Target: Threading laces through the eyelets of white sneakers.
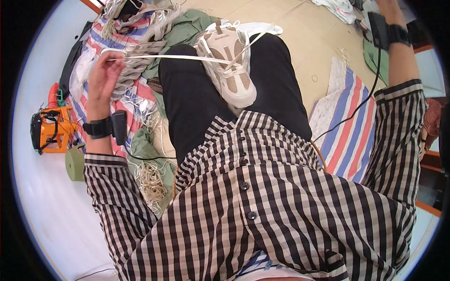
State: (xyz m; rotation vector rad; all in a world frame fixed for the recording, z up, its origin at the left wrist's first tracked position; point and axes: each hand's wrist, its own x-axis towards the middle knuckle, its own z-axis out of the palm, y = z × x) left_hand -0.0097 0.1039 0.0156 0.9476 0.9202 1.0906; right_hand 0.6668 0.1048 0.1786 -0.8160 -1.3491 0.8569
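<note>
A beige and white sneaker point(228, 65) rests between my thighs, its toe pointing toward me. From its throat a pale flat shoelace point(173, 57) runs taut to the left, where my left hand point(107, 75) is closed on it in a pinch. Another length of lace rises from the shoe toward the upper right and leaves the picture at the top. My right hand point(389, 9) is lifted far out at the upper right. The picture's edge cuts off its fingers, so what they hold is hidden.
Several sneakers point(133, 65) lie heaped on a striped sheet at the left. Bundled laces point(152, 185) sit beside an orange stool point(56, 129) and a green roll point(75, 163). Another striped sheet point(344, 126) covers floor at right. Black cables point(354, 110) run from both wrists.
</note>
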